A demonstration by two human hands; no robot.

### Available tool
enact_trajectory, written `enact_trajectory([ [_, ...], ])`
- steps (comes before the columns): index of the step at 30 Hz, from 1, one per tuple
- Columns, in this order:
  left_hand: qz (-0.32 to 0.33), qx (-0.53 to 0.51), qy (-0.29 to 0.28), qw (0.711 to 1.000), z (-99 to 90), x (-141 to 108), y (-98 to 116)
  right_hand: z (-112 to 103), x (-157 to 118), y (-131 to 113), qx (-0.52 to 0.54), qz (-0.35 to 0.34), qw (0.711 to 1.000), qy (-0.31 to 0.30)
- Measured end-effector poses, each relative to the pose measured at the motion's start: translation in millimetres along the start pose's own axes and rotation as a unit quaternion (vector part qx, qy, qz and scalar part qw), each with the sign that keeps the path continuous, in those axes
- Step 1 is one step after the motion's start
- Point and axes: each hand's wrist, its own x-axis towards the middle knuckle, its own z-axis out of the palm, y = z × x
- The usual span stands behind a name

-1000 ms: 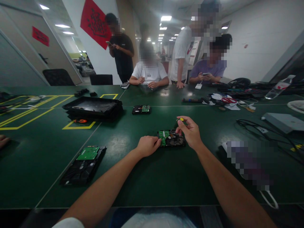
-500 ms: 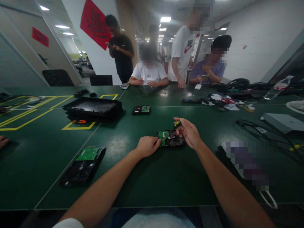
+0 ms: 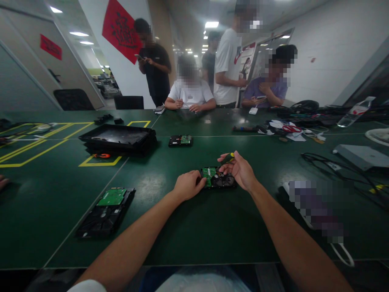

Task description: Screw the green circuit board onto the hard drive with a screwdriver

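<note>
A black hard drive with a green circuit board [image 3: 223, 181] lies flat on the green table [image 3: 212, 227], in front of me. My left hand [image 3: 189, 185] grips its left edge, thumb and fingers closed on it. Over the drive's right part, my right hand [image 3: 238, 171] holds a yellow and black screwdriver [image 3: 228, 157] in its fingers. The handle is tilted; the tip is too small to make out. A larger drive with a green board [image 3: 105, 215] lies to the left of my left forearm, and a third drive [image 3: 180, 140] sits farther back.
Black trays [image 3: 118, 138] and an orange-handled tool [image 3: 102, 155] lie back left. At right are a pouch [image 3: 316, 211], a grey box [image 3: 361, 157], cables [image 3: 337, 174] and a bottle [image 3: 356, 112]. Several people are beyond the table; another person's hand [image 3: 3, 181] shows at far left.
The screwdriver handle has changed its tilt in my right hand, whose fingers have shifted slightly left. Behind the table, the standing person in white has turned and moved left.
</note>
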Motion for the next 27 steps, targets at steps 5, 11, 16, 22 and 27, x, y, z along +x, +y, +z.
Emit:
enact_trajectory([
  [5,-0.025,-0.036,0.021,0.999,2.6,0.6,-1.7,1.3,-1.5,0.3,-0.016,0.000,1.000,0.006],
  [11,-0.028,-0.044,0.035,0.998,2.8,-2.5,-0.7,-1.1,-1.3,-0.1,-0.031,0.007,0.999,0.009],
  [16,0.005,-0.038,0.022,0.999,1.8,-4.4,-2.0,-0.7,-2.2,0.8,-0.038,0.007,0.999,-0.004],
  [22,0.021,-0.047,0.005,0.999,0.2,-4.3,-5.3,-0.7,-1.4,2.8,-0.021,0.003,1.000,-0.009],
  [27,0.026,-0.052,0.003,0.998,-2.2,-5.7,-4.7,-3.4,-0.7,1.0,-0.009,0.020,1.000,-0.016],
])
